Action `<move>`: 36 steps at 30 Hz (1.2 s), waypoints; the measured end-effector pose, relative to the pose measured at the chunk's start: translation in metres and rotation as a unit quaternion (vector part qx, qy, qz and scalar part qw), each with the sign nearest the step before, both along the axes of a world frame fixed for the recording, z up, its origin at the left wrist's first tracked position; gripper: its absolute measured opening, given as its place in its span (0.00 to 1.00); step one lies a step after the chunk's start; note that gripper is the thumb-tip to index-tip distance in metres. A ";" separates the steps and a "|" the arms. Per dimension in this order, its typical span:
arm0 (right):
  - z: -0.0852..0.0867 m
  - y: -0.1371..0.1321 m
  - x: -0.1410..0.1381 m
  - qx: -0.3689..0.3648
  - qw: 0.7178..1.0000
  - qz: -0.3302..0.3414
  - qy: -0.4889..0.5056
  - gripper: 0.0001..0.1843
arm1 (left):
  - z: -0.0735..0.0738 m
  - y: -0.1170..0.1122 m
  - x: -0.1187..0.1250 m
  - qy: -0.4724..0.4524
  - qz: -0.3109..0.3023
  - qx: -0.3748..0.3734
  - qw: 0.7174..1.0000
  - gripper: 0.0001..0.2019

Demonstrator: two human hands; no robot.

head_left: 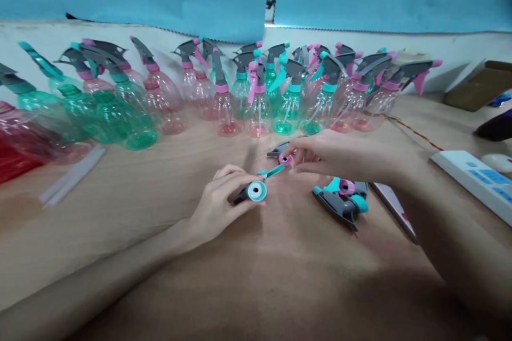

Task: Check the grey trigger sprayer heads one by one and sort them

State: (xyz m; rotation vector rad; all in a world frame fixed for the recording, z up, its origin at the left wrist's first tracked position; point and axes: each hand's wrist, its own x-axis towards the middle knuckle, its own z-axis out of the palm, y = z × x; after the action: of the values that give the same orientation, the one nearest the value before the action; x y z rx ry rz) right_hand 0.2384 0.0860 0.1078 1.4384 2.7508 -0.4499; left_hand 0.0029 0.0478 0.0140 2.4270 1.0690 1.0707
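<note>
Two pinches: left hand [218,200] fingers round teal-collared grey sprayer [253,192], right hand [332,157] seemingly on pink ring [285,159].

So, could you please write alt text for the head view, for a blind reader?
The left hand holds a grey spray head with a teal collar; the right hand touches a pink-collared spray head. Pink and green spray bottles line the table behind.

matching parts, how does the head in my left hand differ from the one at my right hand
Collars: left head teal, right head pink. The left head's collar opening faces the camera in the left hand; the right head is half hidden by the right hand. Both have grey bodies.
</note>
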 end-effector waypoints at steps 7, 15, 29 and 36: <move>-0.014 -0.016 -0.033 0.040 0.986 0.068 0.144 0.08 | -0.004 -0.003 -0.015 -0.036 0.028 0.021 0.999 0.16; -0.027 -0.045 -0.057 0.033 0.985 0.069 0.153 0.10 | -0.006 -0.010 -0.013 -0.085 0.048 -0.005 0.995 0.14; -0.040 -0.053 -0.069 -0.063 0.972 -0.006 0.224 0.09 | -0.013 -0.011 -0.014 -0.122 0.082 -0.013 0.989 0.13; -0.054 -0.048 -0.074 -0.142 0.938 -0.077 0.307 0.13 | -0.013 -0.011 -0.013 -0.129 0.091 -0.028 0.987 0.12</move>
State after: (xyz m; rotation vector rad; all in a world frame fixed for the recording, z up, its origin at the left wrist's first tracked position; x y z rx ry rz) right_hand 0.1640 0.0376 0.0539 1.6581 2.8051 -1.4626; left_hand -0.0102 0.0371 0.0008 2.1059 1.2280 1.3501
